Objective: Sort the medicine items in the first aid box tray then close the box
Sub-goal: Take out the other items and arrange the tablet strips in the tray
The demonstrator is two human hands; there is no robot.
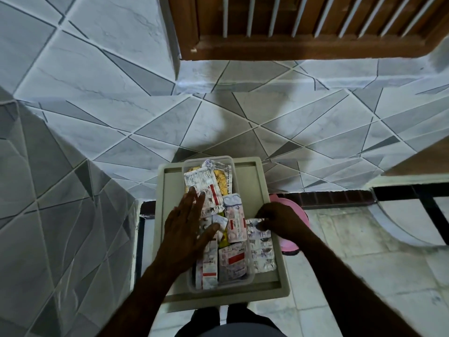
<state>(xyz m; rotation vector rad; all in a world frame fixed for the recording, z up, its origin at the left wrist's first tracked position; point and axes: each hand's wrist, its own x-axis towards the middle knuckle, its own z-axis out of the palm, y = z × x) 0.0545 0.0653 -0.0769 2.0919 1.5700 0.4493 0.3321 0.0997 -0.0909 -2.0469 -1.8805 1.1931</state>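
Observation:
A clear plastic tray (250, 276) full of medicine strips sits on a beige first aid box (245, 181). White strips with red bands (234, 223) and yellow packs (222, 181) lie inside it. My left hand (187, 227) rests flat, fingers spread, on the strips at the tray's left side. My right hand (279, 221) pinches the top edge of a silver blister strip (263, 249) that lies on the box just right of the tray.
A pink plastic object (291, 246) shows behind my right hand. Grey patterned tile walls (97, 117) rise to the left and ahead. A brown wooden frame (291, 47) is at the top. Pale floor tiles (352, 276) lie to the right.

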